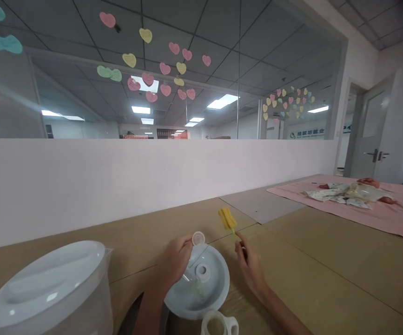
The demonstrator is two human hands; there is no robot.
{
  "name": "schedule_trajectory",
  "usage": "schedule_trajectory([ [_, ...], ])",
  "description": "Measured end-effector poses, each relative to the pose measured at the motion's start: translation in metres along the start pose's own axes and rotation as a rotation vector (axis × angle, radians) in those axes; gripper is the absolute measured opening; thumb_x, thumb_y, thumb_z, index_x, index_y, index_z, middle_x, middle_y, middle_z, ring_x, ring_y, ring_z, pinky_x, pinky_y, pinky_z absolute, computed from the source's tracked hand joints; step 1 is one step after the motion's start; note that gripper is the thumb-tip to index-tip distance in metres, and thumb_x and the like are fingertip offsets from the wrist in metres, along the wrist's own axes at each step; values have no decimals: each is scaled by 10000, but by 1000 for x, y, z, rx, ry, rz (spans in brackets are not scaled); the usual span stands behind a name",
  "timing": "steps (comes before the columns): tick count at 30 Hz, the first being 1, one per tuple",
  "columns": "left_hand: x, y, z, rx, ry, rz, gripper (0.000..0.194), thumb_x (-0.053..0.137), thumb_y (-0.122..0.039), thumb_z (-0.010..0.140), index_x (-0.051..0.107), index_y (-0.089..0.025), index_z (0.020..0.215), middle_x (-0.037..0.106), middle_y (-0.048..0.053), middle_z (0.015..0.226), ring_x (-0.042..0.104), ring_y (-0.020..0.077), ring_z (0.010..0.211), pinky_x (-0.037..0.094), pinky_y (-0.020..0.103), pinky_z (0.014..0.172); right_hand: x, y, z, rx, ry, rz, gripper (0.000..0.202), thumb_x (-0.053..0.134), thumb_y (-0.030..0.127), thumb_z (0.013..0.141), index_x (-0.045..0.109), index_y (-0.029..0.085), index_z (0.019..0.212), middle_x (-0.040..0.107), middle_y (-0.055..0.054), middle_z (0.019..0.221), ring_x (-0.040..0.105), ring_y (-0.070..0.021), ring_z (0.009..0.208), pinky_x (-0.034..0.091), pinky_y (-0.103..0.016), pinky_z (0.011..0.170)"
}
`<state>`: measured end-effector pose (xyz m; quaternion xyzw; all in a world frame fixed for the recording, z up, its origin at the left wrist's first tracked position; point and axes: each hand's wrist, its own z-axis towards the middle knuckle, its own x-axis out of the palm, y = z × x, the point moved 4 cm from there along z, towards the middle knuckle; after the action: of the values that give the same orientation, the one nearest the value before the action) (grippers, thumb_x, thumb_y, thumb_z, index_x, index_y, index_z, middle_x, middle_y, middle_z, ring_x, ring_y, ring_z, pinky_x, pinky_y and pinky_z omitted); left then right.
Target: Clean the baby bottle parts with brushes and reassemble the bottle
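Note:
My left hand [178,256] is closed on a small round translucent cap [198,238], held above the far edge of a white basin [222,281]. In my right hand [250,263], to the right of the basin, is a yellow sponge brush [227,218] with a thin green handle. The sponge points up and away from me, apart from the cap. Inside the basin sit a white ring-shaped piece [202,272] and something clear that I cannot make out. A translucent cup with a side handle [232,324] stands at the near edge.
A large pitcher with a white lid [48,279] stands on the left. Part of a dark round vessel [128,316] shows under my left forearm. At the far right, a doll [365,191] lies on a pink cloth [399,218]. A white wall [152,177] with windows borders the brown tabletop [313,270].

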<state>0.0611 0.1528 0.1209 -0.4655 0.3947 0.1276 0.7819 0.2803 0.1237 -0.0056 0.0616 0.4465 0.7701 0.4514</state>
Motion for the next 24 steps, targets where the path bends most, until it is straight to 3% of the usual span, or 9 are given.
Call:
schedule_trajectory([
  [4, 2, -8, 2, 91, -76, -279, 282, 400, -258, 806, 666, -173, 847, 694, 36, 828, 623, 199, 825, 452, 252, 690, 0, 28, -20, -201, -12, -30, 402, 333, 406, 900, 570, 170, 1124, 666, -90, 929, 632, -196, 779, 499, -293, 722],
  [9, 11, -16, 2, 122, -134, -380, 266, 528, -292, 770, 689, -157, 933, 703, 74, 933, 613, 233, 969, 472, 271, 776, -1, 38, -30, -445, 5, -173, 405, 322, 336, 911, 574, 146, 1166, 652, -132, 1025, 628, -209, 901, 501, -303, 783],
  [12, 13, -14, 5, 97, -119, -410, 270, 563, -285, 750, 702, -142, 931, 712, 74, 883, 633, 232, 905, 480, 272, 748, -4, 34, -27, -442, 40, -306, 431, 290, 305, 923, 563, 124, 1203, 667, -143, 944, 637, -187, 797, 505, -276, 711],
  [15, 10, -11, 5, 54, -178, -372, 272, 574, -298, 742, 712, -135, 910, 709, 62, 835, 631, 230, 848, 476, 281, 719, -6, 29, -27, -442, 60, -345, 432, 300, 320, 924, 571, 132, 1204, 674, -135, 893, 636, -174, 716, 504, -270, 683],
  [18, 8, -18, 2, 87, -217, -377, 290, 559, -340, 758, 717, -124, 868, 698, 51, 796, 611, 224, 831, 461, 288, 730, -6, 25, -31, -432, -2, -250, 440, 310, 354, 919, 567, 144, 1207, 659, -138, 1013, 642, -199, 851, 510, -291, 756],
  [21, 19, -27, -1, 134, -165, -604, 310, 522, -355, 796, 705, -119, 880, 688, 51, 820, 599, 195, 837, 444, 281, 781, -3, 21, -35, -400, -24, -187, 457, 312, 379, 916, 538, 143, 1236, 625, -133, 1118, 619, -213, 965, 503, -299, 808],
  [24, 34, -31, -1, 116, -105, -1001, 337, 549, -395, 792, 677, -134, 964, 674, 73, 916, 593, 175, 854, 443, 266, 788, -1, 25, -36, -455, -22, -200, 438, 322, 357, 922, 534, 146, 1241, 673, -121, 1001, 659, -179, 754, 519, -249, 673],
])
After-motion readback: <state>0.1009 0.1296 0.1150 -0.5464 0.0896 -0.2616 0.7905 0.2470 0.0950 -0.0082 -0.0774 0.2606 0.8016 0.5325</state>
